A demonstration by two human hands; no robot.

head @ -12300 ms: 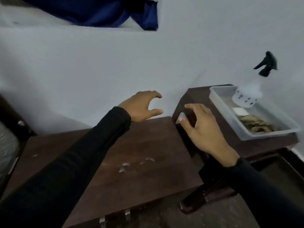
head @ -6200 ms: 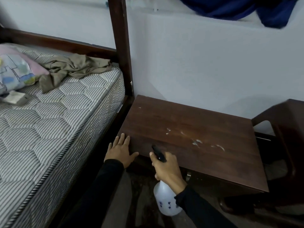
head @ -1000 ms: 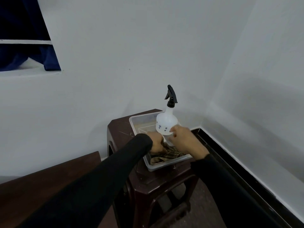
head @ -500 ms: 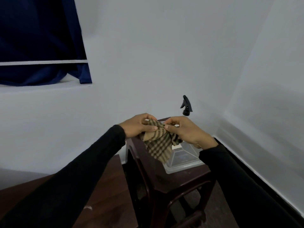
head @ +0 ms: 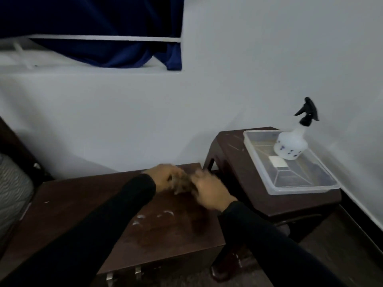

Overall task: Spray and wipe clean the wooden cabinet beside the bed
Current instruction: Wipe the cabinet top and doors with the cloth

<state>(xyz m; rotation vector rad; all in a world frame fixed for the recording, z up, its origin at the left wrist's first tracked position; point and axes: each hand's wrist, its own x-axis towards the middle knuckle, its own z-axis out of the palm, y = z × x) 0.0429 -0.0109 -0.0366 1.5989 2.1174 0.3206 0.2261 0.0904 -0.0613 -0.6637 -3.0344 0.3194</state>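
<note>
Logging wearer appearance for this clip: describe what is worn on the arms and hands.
Both arms wear long black sleeves, plain with no markings visible, reaching the wrists. The left hand and right hand are bare: no gloves. Motion blur hides any rings or finer detail.

Plain pale grey walls (head: 248, 59), dark blue curtain (head: 93, 27) at eleven o'clock, dark wooden stool (head: 238, 162) at three o'clock

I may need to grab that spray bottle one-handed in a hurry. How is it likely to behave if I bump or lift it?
The spray bottle would probably tip fairly easily: it stands tall, with a narrow neck and black trigger head above a rounded base. It looks like translucent plastic, so likely light and not fragile. Standing inside the clear plastic tray, it may slide on the smooth bottom if pushed.
</note>
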